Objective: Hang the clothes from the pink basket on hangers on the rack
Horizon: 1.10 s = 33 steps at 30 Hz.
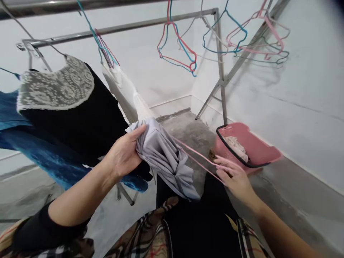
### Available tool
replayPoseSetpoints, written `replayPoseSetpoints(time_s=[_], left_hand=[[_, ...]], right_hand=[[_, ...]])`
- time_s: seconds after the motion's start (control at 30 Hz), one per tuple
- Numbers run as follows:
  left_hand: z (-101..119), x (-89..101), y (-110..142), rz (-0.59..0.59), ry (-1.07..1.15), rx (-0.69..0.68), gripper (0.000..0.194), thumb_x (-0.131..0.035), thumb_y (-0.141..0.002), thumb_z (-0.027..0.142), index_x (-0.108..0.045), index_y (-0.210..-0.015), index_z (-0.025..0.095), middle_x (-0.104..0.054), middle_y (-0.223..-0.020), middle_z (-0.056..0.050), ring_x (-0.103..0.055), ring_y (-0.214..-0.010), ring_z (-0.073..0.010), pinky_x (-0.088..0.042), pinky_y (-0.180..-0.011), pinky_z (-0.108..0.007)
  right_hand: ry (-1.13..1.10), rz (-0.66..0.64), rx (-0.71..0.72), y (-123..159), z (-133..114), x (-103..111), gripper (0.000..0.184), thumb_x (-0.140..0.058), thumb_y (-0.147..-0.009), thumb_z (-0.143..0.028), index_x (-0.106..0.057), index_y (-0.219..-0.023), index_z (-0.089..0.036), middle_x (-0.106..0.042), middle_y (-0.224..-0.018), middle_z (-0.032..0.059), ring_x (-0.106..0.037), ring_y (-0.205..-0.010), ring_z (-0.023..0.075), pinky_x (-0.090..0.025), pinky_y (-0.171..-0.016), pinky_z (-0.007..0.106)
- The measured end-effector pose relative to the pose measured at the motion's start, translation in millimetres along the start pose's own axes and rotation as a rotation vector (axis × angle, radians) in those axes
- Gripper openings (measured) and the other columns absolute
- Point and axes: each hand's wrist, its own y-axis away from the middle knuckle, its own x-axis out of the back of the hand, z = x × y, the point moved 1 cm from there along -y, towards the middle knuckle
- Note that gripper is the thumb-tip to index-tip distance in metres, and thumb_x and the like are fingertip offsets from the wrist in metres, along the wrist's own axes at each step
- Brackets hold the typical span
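Note:
Gathered folds of a light grey garment [163, 150] are gripped in my left hand [127, 150], the thumb lying on top of the cloth. My right hand [236, 181] pinches one end of a pink hanger [197, 154]. The hanger's other end runs into the grey garment and is hidden there. Directly behind the cloth hangs a white garment [123, 87]. A black top with a lace yoke [60, 84] hangs to the left of my left hand.
Several wire hangers [176, 46] hang from the metal rack [134, 25]. Blue clothing [45, 154] hangs at the far left. On the floor at right stands a pink basket [262, 150] with light cloth [236, 147] inside. A rack leg [221, 86] rises behind it, near the wall.

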Motion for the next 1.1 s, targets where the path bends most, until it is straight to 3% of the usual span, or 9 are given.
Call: replayPoseSetpoints(time_s=[0.07, 0.13, 0.3, 0.37, 0.53, 0.7, 0.9, 1.03, 1.1], left_hand=[[-1.9, -2.9, -5.3, -0.007, -0.014, 0.014, 0.018, -0.052, -0.091, 0.020, -0.069, -0.092, 0.015, -0.072, -0.070, -0.003, -0.070, -0.060, -0.0154, -0.061, -0.060, -0.024], [-3.6, -2.5, -10.1, -0.014, -0.044, 0.017, 0.019, -0.051, -0.091, 0.021, -0.069, -0.094, 0.016, -0.072, -0.069, -0.003, -0.071, -0.063, -0.0164, -0.062, -0.064, -0.025], [-7.3, 3.8, -16.9, -0.006, -0.116, 0.004, 0.021, -0.053, -0.090, 0.025, -0.068, -0.101, 0.016, -0.075, -0.079, -0.006, -0.073, -0.079, -0.0212, -0.062, -0.077, -0.031], [-9.1, 4.8, -18.7, -0.027, -0.139, -0.002, 0.023, -0.054, -0.089, 0.027, -0.068, -0.102, 0.015, -0.075, -0.085, -0.008, -0.073, -0.087, -0.0236, -0.061, -0.083, -0.035], [-14.9, 5.8, -24.9, -0.085, -0.221, -0.010, 0.029, -0.052, -0.090, 0.036, -0.069, -0.102, 0.015, -0.075, -0.096, -0.010, -0.070, -0.099, -0.0270, -0.059, -0.089, -0.038], [-19.0, 4.1, -30.0, -0.111, -0.289, -0.029, 0.031, -0.053, -0.090, 0.042, -0.070, -0.101, 0.019, -0.074, -0.105, -0.008, -0.067, -0.108, -0.0287, -0.059, -0.088, -0.037], [-25.3, -6.3, -24.6, -0.159, -0.260, 0.037, 0.032, -0.049, -0.091, 0.042, -0.070, -0.100, 0.020, -0.074, -0.103, -0.007, -0.067, -0.108, -0.0270, -0.059, -0.089, -0.037], [-51.5, -17.8, -12.1, -0.234, -0.295, 0.154, 0.035, -0.057, -0.086, 0.045, -0.070, -0.102, 0.016, -0.075, -0.097, -0.010, -0.069, -0.101, -0.0297, -0.058, -0.089, -0.042], [-69.9, -23.1, -5.7, -0.346, -0.401, 0.111, 0.038, -0.058, -0.085, 0.046, -0.069, -0.105, 0.016, -0.075, -0.101, -0.010, -0.068, -0.102, -0.0297, -0.055, -0.094, -0.044]], right_hand=[[0.023, -0.008, 0.005, 4.7, 5.1, 3.3, 0.028, -0.061, -0.082, -0.044, -0.068, -0.089, -0.018, -0.065, -0.085, 0.0070, -0.058, -0.069, 0.0151, -0.047, -0.063, 0.027], [-0.028, 0.011, 0.002, 9.3, 15.0, 11.9, 0.027, -0.060, -0.084, -0.043, -0.069, -0.088, -0.018, -0.062, -0.076, 0.0050, -0.056, -0.067, 0.0137, -0.045, -0.060, 0.025], [-0.344, -0.022, 0.028, 19.6, 39.3, 36.5, 0.028, -0.057, -0.088, -0.044, -0.065, -0.097, -0.019, -0.042, -0.056, -0.0033, -0.036, -0.049, 0.0079, -0.030, -0.045, 0.021], [-0.288, -0.067, -0.018, 20.3, 40.0, 42.6, 0.028, -0.057, -0.088, -0.045, -0.064, -0.090, -0.018, -0.039, -0.055, -0.0033, -0.035, -0.049, 0.0077, -0.027, -0.045, 0.021], [-0.153, 0.054, 0.009, 20.4, 28.9, 57.5, 0.039, -0.050, -0.090, -0.051, -0.062, -0.072, -0.019, -0.036, -0.049, -0.0026, -0.033, -0.045, 0.0085, -0.026, -0.044, 0.024], [0.148, -0.098, 0.006, 20.1, 12.1, 66.3, 0.047, -0.046, -0.090, -0.056, -0.067, -0.068, -0.020, -0.048, -0.049, 0.0002, -0.040, -0.045, 0.0102, -0.030, -0.047, 0.026], [0.307, -0.269, -0.076, 6.0, -8.5, 52.9, 0.047, -0.038, -0.093, -0.050, -0.069, -0.073, -0.021, -0.066, -0.068, 0.0021, -0.057, -0.063, 0.0142, -0.041, -0.062, 0.026], [0.266, -0.359, -0.069, -5.1, -14.3, 23.4, 0.044, -0.037, -0.094, -0.046, -0.066, -0.073, -0.020, -0.065, -0.071, 0.0014, -0.056, -0.066, 0.0133, -0.041, -0.064, 0.025], [0.160, -0.314, -0.040, -9.0, -11.9, 7.7, 0.043, -0.039, -0.093, -0.045, -0.064, -0.071, -0.018, -0.060, -0.065, 0.0015, -0.052, -0.060, 0.0117, -0.039, -0.059, 0.024]])
